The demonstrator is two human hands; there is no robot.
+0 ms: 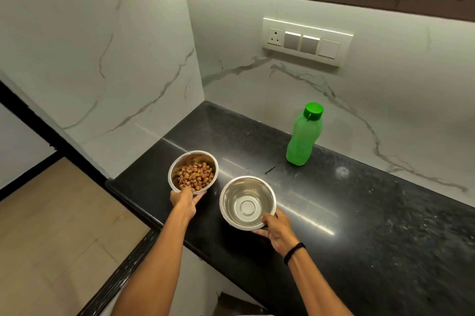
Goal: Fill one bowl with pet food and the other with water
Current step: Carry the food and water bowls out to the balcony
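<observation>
The near rim of the plain steel bowl is gripped by the right hand; that of the pet food bowl, just left, is gripped by the left hand. Farther back on the black tabletop, a capped green bottle is stood upright.

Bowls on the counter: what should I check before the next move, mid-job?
1. Pet food in the food bowl: ok.
2. Water in the second bowl: cannot tell, as steel reflections hide any surface.
3. Left hand grip on the food bowl's near rim: ok.
4. Right hand grip on the second bowl's near rim: ok.
5. Green bottle upright, capped, apart from both bowls: ok.
</observation>
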